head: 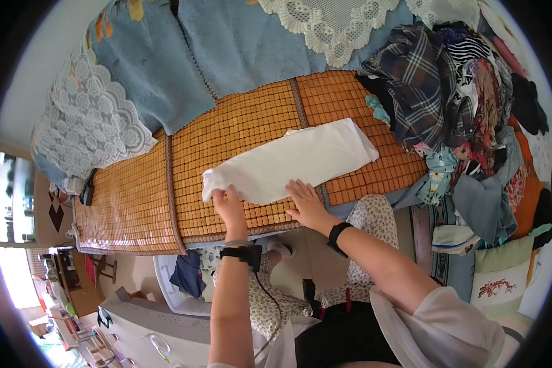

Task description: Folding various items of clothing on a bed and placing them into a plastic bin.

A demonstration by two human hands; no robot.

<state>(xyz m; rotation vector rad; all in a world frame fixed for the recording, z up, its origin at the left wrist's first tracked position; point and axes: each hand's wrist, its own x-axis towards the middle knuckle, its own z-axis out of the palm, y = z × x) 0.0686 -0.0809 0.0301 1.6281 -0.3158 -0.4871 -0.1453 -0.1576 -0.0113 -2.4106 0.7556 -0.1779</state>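
A long strip of folded white cloth (280,163), perhaps a garment, lies slantwise on the brown tile seat mat (244,119). At its bunched left end, my left hand (229,207) pinches the near edge between curled fingers; the fingertips are slightly blurred. My right hand (307,202) rests flat with fingers extended, its fingertips on the cloth's near edge and its thumb over the mat. The cloth's right end is squared off and shows layered folds.
A large heap of clothes (423,87) sits to the right, with an embroidered cushion (499,280) below it. Blue covers (257,50) with lace drape the backrest. Below the mat's edge stands a white plastic basket (179,294) holding a dark blue garment (187,273).
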